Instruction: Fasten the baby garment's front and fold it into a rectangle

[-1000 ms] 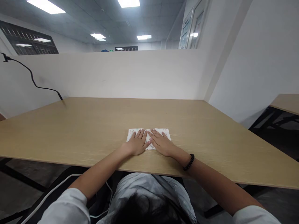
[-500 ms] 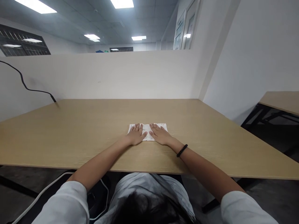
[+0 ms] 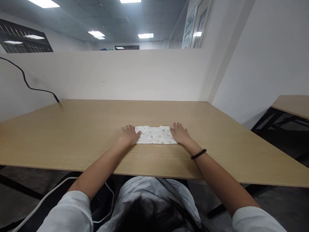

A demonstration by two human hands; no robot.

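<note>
A small white garment (image 3: 158,135) with a scattered green print lies folded flat on the wooden table, its shallow neckline dip along the far edge. At its left end rests my left hand (image 3: 130,133), palm down with the fingers apart and the thumb over the cloth. My right hand (image 3: 180,132) lies flat on the right end, fingers spread and covering that corner. Neither hand grips the fabric. A black coiled band (image 3: 199,154) circles my right wrist.
The wooden table (image 3: 84,129) meets a low white partition (image 3: 135,74) at the back. A black cable (image 3: 43,91) hangs down at the far left corner. Another table (image 3: 293,104) stands off to the right. Below the front edge, a white cord (image 3: 45,198) runs at the left.
My hands have slid outward from the middle of the garment to its two ends, uncovering the printed cloth between them. The view has shifted slightly.
</note>
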